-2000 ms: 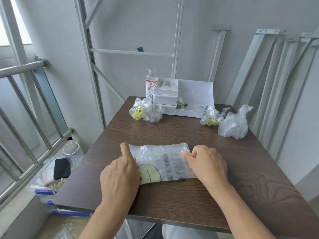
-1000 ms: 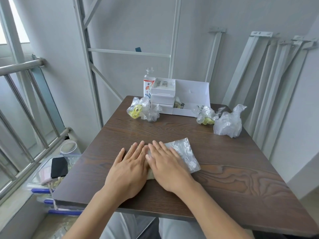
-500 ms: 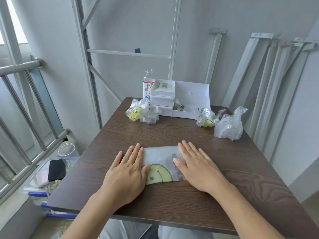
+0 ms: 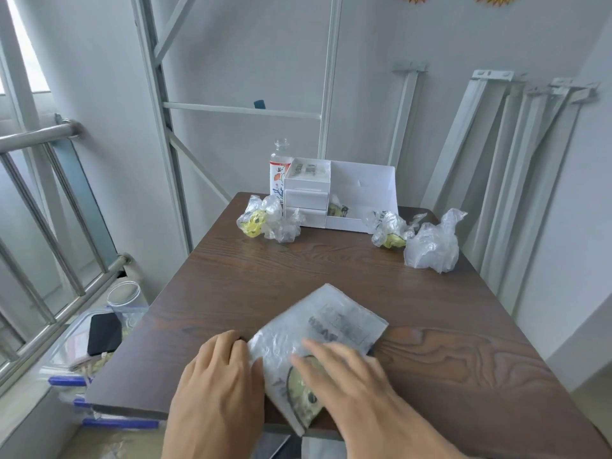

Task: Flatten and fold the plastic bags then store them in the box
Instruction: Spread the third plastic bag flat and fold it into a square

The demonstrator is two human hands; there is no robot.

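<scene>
Folded plastic bag point(image 4: 331, 323): table point(image 4: 331, 270) front edge. Right hand point(image 4: 351, 376): atop bag, fingers straight, pressing. Left hand point(image 4: 218, 376): table front-left, touching bag; grip indiscernible.

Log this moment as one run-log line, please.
step: flattening | bag: diagonal, near corner at table edge | right hand: flat on bag | left hand: at bag's left edge | box: far end
</scene>
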